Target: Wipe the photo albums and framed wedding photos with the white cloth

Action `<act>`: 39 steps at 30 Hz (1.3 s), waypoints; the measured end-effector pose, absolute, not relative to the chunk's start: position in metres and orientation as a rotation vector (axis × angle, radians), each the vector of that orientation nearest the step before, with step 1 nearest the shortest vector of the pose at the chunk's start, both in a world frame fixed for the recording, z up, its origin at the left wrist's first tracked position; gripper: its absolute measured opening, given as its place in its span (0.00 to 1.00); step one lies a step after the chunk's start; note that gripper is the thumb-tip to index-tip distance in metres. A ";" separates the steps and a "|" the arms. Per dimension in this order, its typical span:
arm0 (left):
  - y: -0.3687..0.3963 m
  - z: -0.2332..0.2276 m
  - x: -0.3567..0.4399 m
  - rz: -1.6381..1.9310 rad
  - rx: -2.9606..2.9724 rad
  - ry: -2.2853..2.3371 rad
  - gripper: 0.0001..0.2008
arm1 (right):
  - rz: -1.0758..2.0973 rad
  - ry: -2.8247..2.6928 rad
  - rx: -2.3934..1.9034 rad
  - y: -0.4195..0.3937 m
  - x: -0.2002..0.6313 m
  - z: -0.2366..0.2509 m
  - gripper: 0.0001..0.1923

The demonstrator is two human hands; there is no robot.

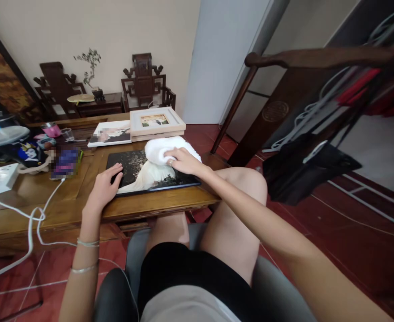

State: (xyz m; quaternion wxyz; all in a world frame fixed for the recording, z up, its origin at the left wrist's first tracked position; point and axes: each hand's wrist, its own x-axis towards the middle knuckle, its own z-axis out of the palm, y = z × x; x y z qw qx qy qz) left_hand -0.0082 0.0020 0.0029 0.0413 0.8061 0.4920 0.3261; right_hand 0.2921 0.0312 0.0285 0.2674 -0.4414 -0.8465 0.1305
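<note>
While the left hand [104, 185] lies flat on a dark photo panel [150, 174], a white cloth [165, 148] is pressed by the right hand [182, 161] — carved chairs [145, 82] at twelve o'clock beyond the wooden surface [83, 205].

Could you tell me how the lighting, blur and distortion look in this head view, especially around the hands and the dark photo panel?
Head view: soft, even indoor light; the dark photo panel shows only faint sheen, no hard glare. The right hand on the white cloth and the left hand are fairly sharp. Wide-angle distortion bends the chair rail at right. Pixelated patches cover two spots on the table.
</note>
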 end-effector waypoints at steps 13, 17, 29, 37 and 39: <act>-0.001 0.006 -0.005 0.952 2.462 1.535 0.18 | 0.434 -2.390 -1.022 -0.041 0.271 0.039 0.11; -0.001 0.006 -0.005 0.969 2.459 1.514 0.18 | 0.568 -2.443 -0.880 -0.070 0.276 0.046 0.09; 0.001 0.003 -0.007 0.993 2.450 1.496 0.18 | 0.465 -2.246 -1.113 0.057 0.293 0.029 0.08; 0.001 0.002 -0.009 0.976 2.460 1.513 0.19 | 0.222 -2.265 -1.267 0.053 0.267 0.023 0.13; 0.002 0.001 -0.010 0.989 2.457 1.516 0.19 | 0.219 -2.317 -1.215 0.030 0.265 0.023 0.11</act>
